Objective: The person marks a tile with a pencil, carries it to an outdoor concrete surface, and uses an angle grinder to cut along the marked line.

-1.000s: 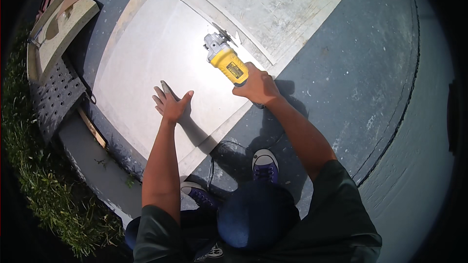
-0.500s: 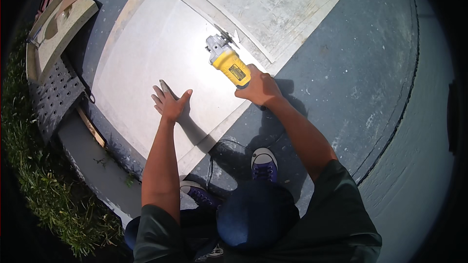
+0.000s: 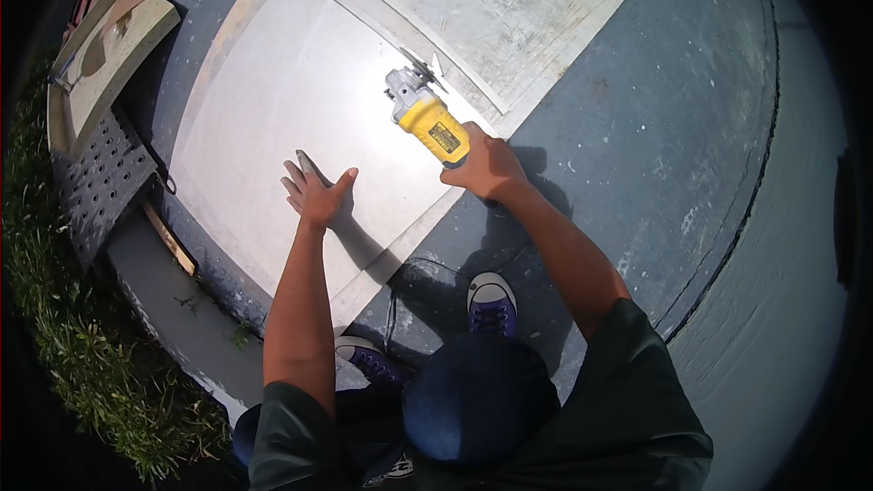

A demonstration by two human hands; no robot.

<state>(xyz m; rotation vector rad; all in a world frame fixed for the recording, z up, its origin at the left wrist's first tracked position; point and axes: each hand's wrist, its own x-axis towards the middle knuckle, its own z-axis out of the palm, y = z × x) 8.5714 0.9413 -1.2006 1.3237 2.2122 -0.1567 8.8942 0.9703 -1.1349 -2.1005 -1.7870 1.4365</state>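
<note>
My right hand (image 3: 489,166) grips the rear body of a yellow and grey angle grinder (image 3: 431,125). Its thin cutting disc (image 3: 422,68) stands on edge at the side of a pale flat sheet (image 3: 273,100), along a narrow cut line. Glare on the sheet makes it hard to tell how deep the disc sits. Fingers spread, my left hand (image 3: 317,191) presses down on the sheet to the left of the grinder. A small pale pointed sliver (image 3: 436,65) shows next to the disc.
Beneath the sheet lies a larger, stained board (image 3: 536,9) on the grey floor (image 3: 673,127). A dark cord (image 3: 393,323) runs beside my purple shoes (image 3: 492,309). Leftward are a perforated metal plate (image 3: 102,168), a curved pale piece (image 3: 127,55), a wood strip (image 3: 169,238) and grass (image 3: 109,355).
The grinder has crept slightly nearer to me along the cut line, my right hand with it. My left hand keeps its place on the sheet.
</note>
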